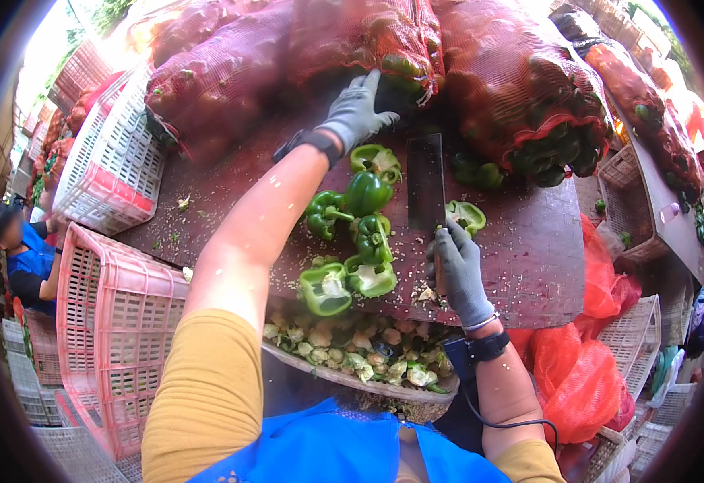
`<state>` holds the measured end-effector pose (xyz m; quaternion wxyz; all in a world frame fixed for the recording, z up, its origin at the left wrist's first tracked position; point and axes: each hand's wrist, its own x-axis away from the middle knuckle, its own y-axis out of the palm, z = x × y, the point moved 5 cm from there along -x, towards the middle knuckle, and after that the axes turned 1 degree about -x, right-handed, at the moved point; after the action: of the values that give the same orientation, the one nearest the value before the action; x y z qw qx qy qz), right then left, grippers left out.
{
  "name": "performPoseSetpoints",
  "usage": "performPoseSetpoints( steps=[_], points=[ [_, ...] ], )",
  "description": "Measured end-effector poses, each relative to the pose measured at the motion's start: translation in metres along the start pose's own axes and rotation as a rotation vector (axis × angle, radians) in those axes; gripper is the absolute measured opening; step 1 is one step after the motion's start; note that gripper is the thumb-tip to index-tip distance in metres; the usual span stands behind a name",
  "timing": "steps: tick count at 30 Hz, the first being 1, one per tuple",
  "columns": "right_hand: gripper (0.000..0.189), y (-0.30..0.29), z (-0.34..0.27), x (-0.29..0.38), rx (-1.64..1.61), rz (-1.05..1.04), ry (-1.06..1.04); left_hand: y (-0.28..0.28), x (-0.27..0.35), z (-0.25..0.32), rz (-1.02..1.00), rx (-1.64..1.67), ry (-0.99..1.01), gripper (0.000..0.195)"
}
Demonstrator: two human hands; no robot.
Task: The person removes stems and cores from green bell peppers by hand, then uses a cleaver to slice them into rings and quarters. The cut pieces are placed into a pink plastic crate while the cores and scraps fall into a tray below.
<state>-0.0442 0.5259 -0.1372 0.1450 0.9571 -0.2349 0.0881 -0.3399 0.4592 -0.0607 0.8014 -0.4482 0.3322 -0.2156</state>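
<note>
My left hand [358, 111], in a grey glove, reaches forward with its fingers spread and fingertips at the lower end of a red mesh sack [364, 36] of green peppers. Whether they touch the net is hard to tell. My right hand [457, 271], gloved too, grips the handle of a cleaver [425, 181], its broad dark blade pointing away from me above the table [509, 265]. Between my hands lie a rounded green bell pepper [369, 193] and several cut ones, including a half [326, 288] with its pale core showing. Another pepper half [466, 217] rests right of the blade.
Below the table's near edge sits a container [358, 356] of pepper cores and scraps. More full mesh sacks [521, 90] line the far side. Plastic crates [122, 338] stand at left, where a person [29, 259] is present. Red netting [575, 374] hangs at right.
</note>
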Motion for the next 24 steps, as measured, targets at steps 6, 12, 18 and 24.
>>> performPoseSetpoints(
  steps=[6,12,18,24],
  points=[
    [0.032,0.002,-0.011,-0.005,0.005,0.023,-0.039,0.021,-0.068,0.034,0.234,-0.395,0.197,0.106],
    [0.030,-0.007,-0.017,-0.010,0.013,0.079,-0.094,0.012,-0.058,0.039,0.213,-0.346,0.359,0.092],
    [0.031,-0.010,-0.025,-0.005,0.006,0.107,-0.144,0.011,0.005,0.012,0.220,0.216,0.097,0.096],
    [0.038,0.003,-0.065,0.027,-0.011,0.109,-0.683,0.035,0.076,0.012,0.020,0.777,-0.162,0.087]
  ],
)
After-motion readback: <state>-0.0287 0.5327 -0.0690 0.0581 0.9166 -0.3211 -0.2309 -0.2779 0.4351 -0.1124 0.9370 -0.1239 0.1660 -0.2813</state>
